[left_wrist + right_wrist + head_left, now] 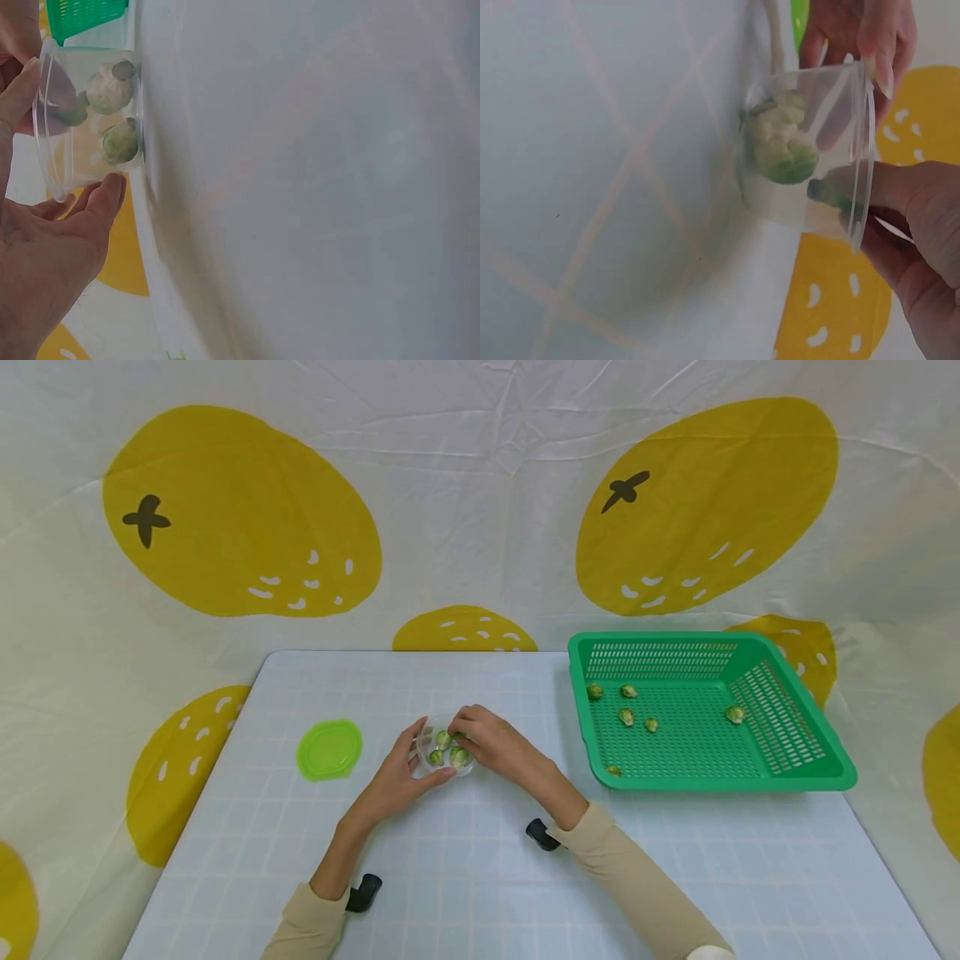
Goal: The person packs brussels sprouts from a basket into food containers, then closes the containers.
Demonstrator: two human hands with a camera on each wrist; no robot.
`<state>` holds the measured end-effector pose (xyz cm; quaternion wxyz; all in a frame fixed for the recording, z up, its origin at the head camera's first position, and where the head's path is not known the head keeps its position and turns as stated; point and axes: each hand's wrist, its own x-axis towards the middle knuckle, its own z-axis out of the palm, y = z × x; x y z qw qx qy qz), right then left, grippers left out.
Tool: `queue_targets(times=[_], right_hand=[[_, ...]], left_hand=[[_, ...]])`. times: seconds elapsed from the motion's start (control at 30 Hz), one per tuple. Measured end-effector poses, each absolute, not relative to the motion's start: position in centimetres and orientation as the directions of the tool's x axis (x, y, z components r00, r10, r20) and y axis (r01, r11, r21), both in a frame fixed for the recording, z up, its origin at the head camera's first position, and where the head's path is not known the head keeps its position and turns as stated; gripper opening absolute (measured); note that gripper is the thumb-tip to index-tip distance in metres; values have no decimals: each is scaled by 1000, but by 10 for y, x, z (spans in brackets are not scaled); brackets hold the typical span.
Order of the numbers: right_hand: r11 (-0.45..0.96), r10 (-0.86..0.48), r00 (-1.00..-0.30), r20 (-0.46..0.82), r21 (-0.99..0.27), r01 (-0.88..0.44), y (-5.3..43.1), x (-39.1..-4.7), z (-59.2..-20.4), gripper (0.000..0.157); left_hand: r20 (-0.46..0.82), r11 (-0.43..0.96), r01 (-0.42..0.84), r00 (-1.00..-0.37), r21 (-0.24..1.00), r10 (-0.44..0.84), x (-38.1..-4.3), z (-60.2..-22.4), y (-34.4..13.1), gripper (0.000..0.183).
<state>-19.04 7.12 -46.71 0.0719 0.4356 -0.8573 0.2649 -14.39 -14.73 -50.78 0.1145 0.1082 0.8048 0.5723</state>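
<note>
A clear plastic cup stands on the table with several Brussels sprouts inside. My left hand grips the cup from the left, thumb at the near side and fingers along the far side. From the right, my right hand reaches over the rim, fingertips inside the cup. It pinches a small green Brussels sprout, mostly covered by the fingers. Through the cup's wall in the left wrist view, sprouts lie at the bottom.
A light-green round lid lies on the table left of the cup. To the right, a green perforated basket holds several more Brussels sprouts. A white cloth printed with yellow fruit hangs behind the table.
</note>
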Motion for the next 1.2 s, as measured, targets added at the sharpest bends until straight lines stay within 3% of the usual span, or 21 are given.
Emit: queue_targets(times=[0.5, 1.2], right_hand=[[586, -761, -597, 255, -127, -801, 60, -189, -466, 12], [590, -777, -611, 150, -161, -791, 57, -188, -458, 11]], left_hand=[[-69, 330, 32, -954, 943, 291, -143, -508, -147, 105], [-66, 333, 37, -954, 942, 293, -143, -508, -147, 103]])
